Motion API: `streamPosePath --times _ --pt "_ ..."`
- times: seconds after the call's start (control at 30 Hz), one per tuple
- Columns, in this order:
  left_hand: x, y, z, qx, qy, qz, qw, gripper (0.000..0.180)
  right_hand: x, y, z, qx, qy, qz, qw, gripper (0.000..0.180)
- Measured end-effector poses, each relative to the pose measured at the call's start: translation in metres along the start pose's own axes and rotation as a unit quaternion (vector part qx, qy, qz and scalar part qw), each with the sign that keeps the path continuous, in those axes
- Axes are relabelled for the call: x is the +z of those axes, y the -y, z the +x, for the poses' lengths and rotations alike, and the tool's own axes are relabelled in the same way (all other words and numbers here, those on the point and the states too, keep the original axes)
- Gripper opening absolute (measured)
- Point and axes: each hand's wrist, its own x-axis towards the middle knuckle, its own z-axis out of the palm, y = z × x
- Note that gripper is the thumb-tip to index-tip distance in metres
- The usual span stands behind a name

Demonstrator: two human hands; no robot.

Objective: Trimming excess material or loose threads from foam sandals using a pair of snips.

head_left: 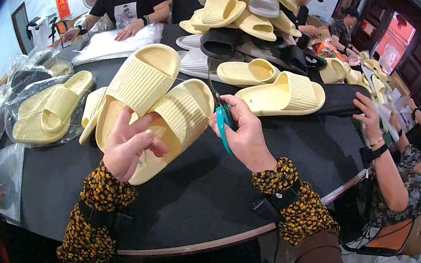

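Note:
A pair of pale yellow ribbed slide slippers [146, 78] leans upright in front of me, toes up, above the black table. My left hand [126, 147] is closed around their lower ends; part of its grip is hidden. In my right hand [249, 139] are scissors with teal handles [226, 141], fingers wrapped round the loops. Their dark blades point up beside the right slipper's strap. Whether the blades touch it I cannot tell. Another yellow slipper [92, 113] stands partly hidden behind the pair on the left.
Yellow, grey and black slippers [218, 13] are heaped at the table's [223, 197] far side. Two yellow slides [284, 96] lie right of the scissors. Bagged slippers [51, 110] and clear plastic bags [118, 42] lie left. A co-worker's hand [369, 118] reaches in at right; others work around.

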Motion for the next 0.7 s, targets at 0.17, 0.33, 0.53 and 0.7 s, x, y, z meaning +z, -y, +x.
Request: streamPosePath --times 0.17,0.33,0.53,0.7 --pt "0.01 -0.001 -0.002 -0.005 0.031 -0.004 1.0 0.069 -0.004 -0.005 0.0 0.021 0.027 0.006 0.999 0.04" --pt "0.012 0.002 -0.003 -0.011 0.039 -0.005 0.999 0.07 0.003 -0.007 -0.004 0.01 0.055 0.009 0.998 0.041" --pt "0.011 0.004 -0.002 -0.029 0.025 -0.006 0.999 0.068 0.007 0.013 -0.008 0.018 0.084 0.029 0.996 0.043" --pt "0.015 0.004 -0.001 -0.037 -0.031 0.004 0.999 0.062 0.008 0.01 -0.009 -0.012 0.096 0.027 0.995 0.045"
